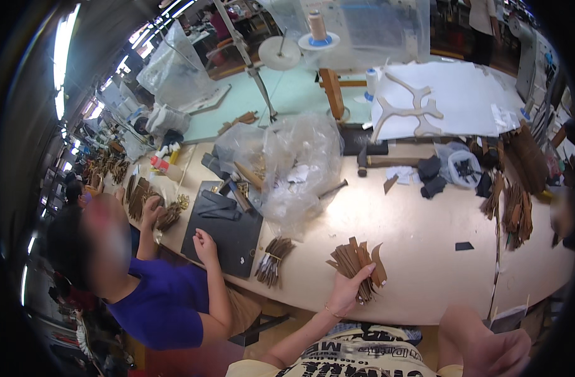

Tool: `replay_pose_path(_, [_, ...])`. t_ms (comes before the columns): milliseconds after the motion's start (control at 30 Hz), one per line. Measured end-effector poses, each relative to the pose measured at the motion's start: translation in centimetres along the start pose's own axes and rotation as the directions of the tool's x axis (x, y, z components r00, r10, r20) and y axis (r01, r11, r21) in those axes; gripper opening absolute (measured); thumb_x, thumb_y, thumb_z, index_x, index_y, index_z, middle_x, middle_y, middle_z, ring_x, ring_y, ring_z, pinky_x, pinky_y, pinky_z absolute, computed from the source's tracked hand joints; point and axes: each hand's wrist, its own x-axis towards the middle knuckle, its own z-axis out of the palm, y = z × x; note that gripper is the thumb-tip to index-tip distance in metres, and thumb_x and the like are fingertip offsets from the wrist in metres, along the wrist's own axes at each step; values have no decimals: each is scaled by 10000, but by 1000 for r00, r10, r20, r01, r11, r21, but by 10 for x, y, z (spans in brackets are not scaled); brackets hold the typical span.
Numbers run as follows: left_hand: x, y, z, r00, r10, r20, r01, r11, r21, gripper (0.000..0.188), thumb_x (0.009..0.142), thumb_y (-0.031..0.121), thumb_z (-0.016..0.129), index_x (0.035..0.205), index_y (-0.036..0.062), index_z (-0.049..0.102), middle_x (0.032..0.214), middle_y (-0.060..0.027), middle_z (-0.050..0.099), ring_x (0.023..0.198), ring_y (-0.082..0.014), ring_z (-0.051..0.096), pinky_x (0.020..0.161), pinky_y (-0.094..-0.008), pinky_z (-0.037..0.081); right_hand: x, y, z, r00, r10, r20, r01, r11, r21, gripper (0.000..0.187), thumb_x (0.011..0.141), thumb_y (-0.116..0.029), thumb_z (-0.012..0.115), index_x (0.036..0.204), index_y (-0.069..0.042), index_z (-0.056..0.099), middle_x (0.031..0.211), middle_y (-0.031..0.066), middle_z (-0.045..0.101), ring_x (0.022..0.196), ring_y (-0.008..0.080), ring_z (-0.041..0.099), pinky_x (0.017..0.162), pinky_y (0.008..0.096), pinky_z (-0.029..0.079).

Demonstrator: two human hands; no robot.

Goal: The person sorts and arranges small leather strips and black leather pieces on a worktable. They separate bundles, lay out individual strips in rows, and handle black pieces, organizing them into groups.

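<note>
My left hand [353,290] is closed around a fanned bundle of brown leather strips [350,259], held just over the near part of the table [413,276]. The strips spread away from my thumb, one curling apart on the right. My right hand [498,352] is raised close to me at the lower right, off the table edge. It is blurred and its fingers are bent out of sight, so whether it holds anything cannot be made out. A second bundle of brown strips [273,261], tied with a band, lies on the table left of my left hand.
A co-worker in a purple shirt [168,301] sits at my left by a black mat [237,251]. Ahead lie a clear plastic bag [300,169], a hammer [388,161] and a tub of black pieces [460,166]. More strip bundles [517,217] hang at the right.
</note>
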Motion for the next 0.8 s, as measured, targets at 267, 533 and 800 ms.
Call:
replay_pose_path(267, [-1,5,7,1000,-29,5,29,995,-94,271,897,63,704,1136,9,588,1038,-29,641,923,-98,614,780,-258,522,-78,56,41,922,378,80,-315,855,-411,223,852,-212,698,1059,-146,647,1057,71,598,828,251,595,750,368,483])
replay_pose_path(533, [0,-4,-3,990,-121,75,127,989,-81,288,920,87,679,1185,15,592,1096,-51,658,961,-120,641,799,-257,536,-150,92,70,567,695,443,-421,707,-569,338,849,-203,720,1168,-110,658,1202,95,634,933,257,655,787,350,529])
replay_pose_path(800, [-9,-10,-27,986,-140,-86,134,988,-74,312,901,79,702,1187,22,592,1079,-45,656,937,-124,642,790,-272,541,-174,89,93,565,731,384,-569,682,-461,240,844,-180,728,1067,-98,699,1072,99,698,897,271,692,777,350,554])
